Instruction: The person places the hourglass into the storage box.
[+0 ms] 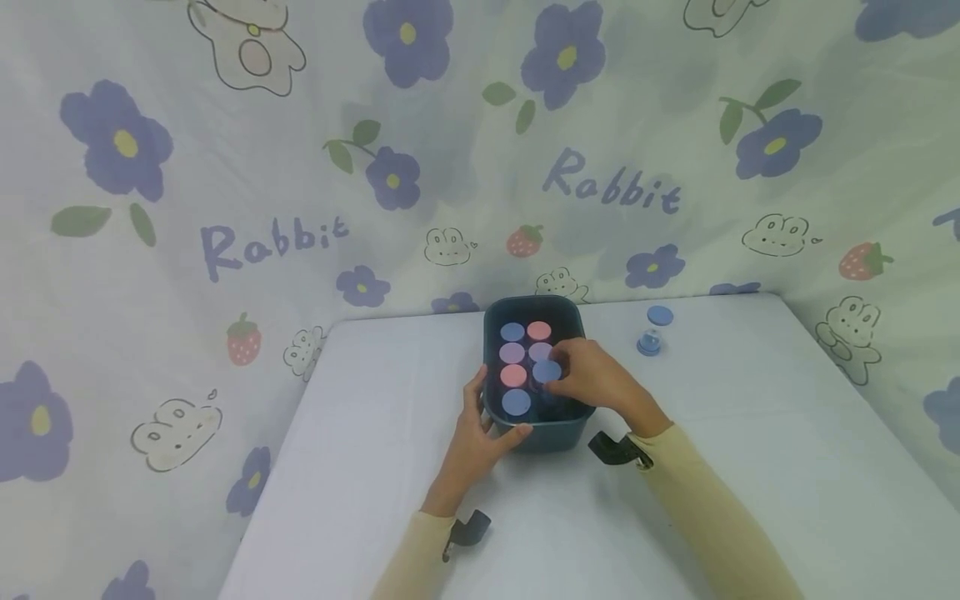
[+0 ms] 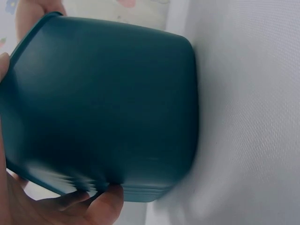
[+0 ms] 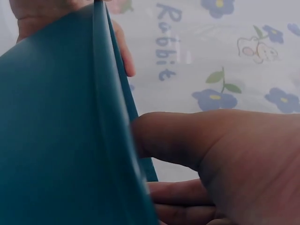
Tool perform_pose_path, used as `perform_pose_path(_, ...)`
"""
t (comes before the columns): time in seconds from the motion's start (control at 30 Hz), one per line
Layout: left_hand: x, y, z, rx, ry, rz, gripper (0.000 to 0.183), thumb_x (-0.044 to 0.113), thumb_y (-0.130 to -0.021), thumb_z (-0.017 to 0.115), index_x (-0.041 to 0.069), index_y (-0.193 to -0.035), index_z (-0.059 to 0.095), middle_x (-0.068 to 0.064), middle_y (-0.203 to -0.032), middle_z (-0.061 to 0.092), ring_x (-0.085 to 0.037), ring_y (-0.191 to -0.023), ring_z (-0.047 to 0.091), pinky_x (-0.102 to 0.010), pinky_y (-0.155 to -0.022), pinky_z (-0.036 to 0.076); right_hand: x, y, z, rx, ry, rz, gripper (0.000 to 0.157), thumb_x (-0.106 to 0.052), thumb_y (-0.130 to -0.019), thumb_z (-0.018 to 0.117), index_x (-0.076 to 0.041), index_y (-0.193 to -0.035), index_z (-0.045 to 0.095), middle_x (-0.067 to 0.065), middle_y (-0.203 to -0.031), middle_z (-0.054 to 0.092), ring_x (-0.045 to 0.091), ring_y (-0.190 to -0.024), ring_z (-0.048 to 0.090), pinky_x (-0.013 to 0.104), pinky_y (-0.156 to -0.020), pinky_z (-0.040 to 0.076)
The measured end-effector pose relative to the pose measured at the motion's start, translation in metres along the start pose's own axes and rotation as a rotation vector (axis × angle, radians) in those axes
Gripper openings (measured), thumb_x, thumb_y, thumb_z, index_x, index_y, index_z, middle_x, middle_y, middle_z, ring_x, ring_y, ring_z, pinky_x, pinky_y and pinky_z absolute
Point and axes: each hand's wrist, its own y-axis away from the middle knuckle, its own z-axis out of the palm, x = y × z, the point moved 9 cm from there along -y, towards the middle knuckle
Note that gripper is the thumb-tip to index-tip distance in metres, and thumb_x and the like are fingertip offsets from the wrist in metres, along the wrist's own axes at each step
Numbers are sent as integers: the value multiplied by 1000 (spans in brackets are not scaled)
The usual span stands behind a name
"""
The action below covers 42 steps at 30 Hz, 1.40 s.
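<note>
A dark teal plastic bin stands on the white table with several round lidded pieces inside, their tops blue, pink and purple. My left hand holds the bin at its near left corner, the thumb at the front rim and the fingers along the ribbed side wall. Reaching over the right rim, my right hand pinches a blue-topped round piece inside the bin. In the right wrist view the bin wall hides the fingertips and the held piece.
At the back right of the table lie a flat blue disc and a small clear piece with a blue base. Behind the table hangs a patterned cloth with flowers and rabbits. Each wrist carries a black camera mount.
</note>
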Motion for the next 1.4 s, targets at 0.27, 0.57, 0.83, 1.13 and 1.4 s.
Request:
perform_pose_path(0.27,0,1,0,-2,1,10,106,44,-86,83,37,-163,10,2,-175,18,-37,-161,22,-59,-120,36,-3,-5,5,-37,45,7,40,-15,-86,82,-1,-120,68,11,-104,73,21,-86,67,41,-86,67)
perform_pose_path(0.57,1,0,-1,-3,7,5,106,45,-86,83,38,-163,11,2,-175,18,-37,-161,22,-59,-120,35,-5,-5,5,-28,71,22,43,-15,-86,83,-3,-123,67,11,-110,73,22,-91,67,43,-91,65)
perform_pose_path(0.83,4,0,-1,-5,16,11,106,45,-86,83,36,-163,11,1,-175,18,-38,-161,22,-60,-120,35,-8,-5,6,-22,111,20,41,-16,-85,84,-3,-120,67,10,-107,72,21,-89,66,42,-91,65)
perform_pose_path(1.13,4,0,-1,-3,19,10,106,43,-86,83,38,-163,11,3,-175,18,-37,-161,22,-60,-121,34,-7,-7,7,-30,141,44,37,-14,-85,85,-1,-116,68,11,-104,72,21,-87,66,42,-90,66)
perform_pose_path(1.4,3,1,-1,1,9,6,105,44,-86,83,39,-162,11,4,-175,18,-37,-161,22,-60,-121,34,-5,-9,12,-55,168,103,33,-12,-87,83,-1,-114,69,11,-102,71,21,-85,66,42,-90,66)
